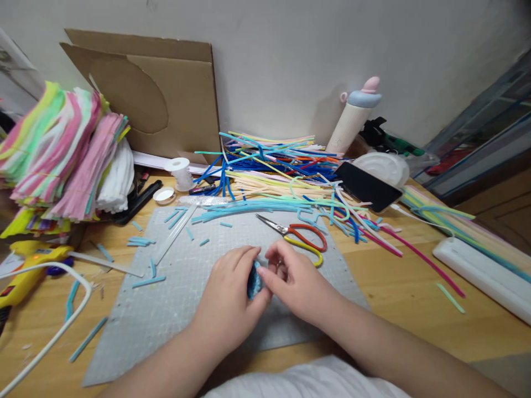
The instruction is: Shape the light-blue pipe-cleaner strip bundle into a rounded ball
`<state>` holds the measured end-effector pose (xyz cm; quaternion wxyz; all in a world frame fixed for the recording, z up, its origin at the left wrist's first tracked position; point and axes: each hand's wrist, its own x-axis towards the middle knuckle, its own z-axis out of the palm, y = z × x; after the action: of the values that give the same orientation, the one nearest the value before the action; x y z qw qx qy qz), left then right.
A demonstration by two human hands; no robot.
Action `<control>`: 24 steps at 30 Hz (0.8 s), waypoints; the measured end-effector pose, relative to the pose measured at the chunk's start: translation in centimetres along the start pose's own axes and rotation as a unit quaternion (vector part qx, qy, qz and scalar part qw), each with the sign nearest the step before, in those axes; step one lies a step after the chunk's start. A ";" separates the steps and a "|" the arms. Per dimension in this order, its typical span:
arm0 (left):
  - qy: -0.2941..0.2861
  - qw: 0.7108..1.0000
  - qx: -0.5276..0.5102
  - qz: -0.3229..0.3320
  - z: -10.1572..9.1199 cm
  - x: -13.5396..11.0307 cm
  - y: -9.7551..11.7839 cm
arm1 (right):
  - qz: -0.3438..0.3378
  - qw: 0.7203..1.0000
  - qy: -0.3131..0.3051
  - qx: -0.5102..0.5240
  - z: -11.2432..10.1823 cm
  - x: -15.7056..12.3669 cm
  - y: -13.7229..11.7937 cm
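A small blue fuzzy piece [255, 281], looking like bent pipe cleaner, sits between my hands above the grey cutting mat [124, 337]. My left hand [230, 293] curls around it, fingers over its far side and thumb at the near edge. The thumb and fingers of my right hand [292, 276] close in a pinch at its right edge; most of the piece is hidden by my fingers. Just beyond my right hand lie scissors [301, 235] with orange and yellow handles. Short blue pipe cleaner pieces [148, 281] are scattered over the mat's left part.
A heap of pipe cleaners [265, 166] lies behind the mat. At left are a yellow glue gun [25, 271], its white cable and pipe cleaner bundles [50, 149]. A phone [367, 185], bottle [350, 119] and white power strip [485, 271] are at right.
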<state>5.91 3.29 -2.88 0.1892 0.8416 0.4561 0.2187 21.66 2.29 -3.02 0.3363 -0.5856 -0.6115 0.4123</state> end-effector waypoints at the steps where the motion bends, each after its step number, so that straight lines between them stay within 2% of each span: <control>1: 0.000 1.000 0.004 -0.002 0.1 0.0 0.2 | -0.011 1.000 -0.015 -0.013 0.0 -0.1 -0.1; 3: -0.002 1.000 0.001 0.002 0.0 0.0 0.4 | -0.020 0.999 -0.030 -0.012 0.1 -0.1 -0.1; 7: -0.006 0.999 -0.042 0.000 -0.8 0.1 0.0 | -0.007 1.000 -0.012 0.023 0.0 0.5 0.1; 10: -0.014 0.996 -0.081 -0.041 -1.2 0.5 -0.9 | 0.059 0.989 -0.055 0.121 0.0 1.1 0.4; 13: -0.026 0.983 -0.146 -0.108 -1.7 0.9 -1.4 | 0.135 0.950 -0.090 0.268 0.1 1.2 0.3; 16: 0.003 0.941 -0.307 -0.145 -2.2 1.2 -1.1 | 0.131 0.906 -0.090 0.393 0.2 0.7 -0.2; 18: 0.025 0.910 -0.395 -0.125 -2.4 1.2 -0.8 | 0.130 0.858 -0.154 0.474 0.2 0.2 -0.6; 20: 0.043 0.903 -0.417 -0.091 -2.4 1.2 -0.7 | 0.139 0.805 -0.236 0.526 0.3 -0.3 -0.9; 21: 0.055 0.906 -0.412 -0.082 -2.4 1.2 -0.8 | 0.142 0.792 -0.258 0.535 0.4 -0.5 -1.0; 22: 0.070 0.908 -0.405 -0.085 -2.2 1.2 -0.8 | 0.141 0.791 -0.261 0.536 0.5 -0.6 -1.0; 24: 0.118 0.892 -0.417 -0.126 -2.0 1.2 -1.1 | 0.121 0.819 -0.214 0.518 0.7 -0.5 -0.8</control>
<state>4.68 5.09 -1.53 0.4933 0.5888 0.4445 0.4609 20.72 1.74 -2.52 0.3985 -0.2914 -0.2889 0.8203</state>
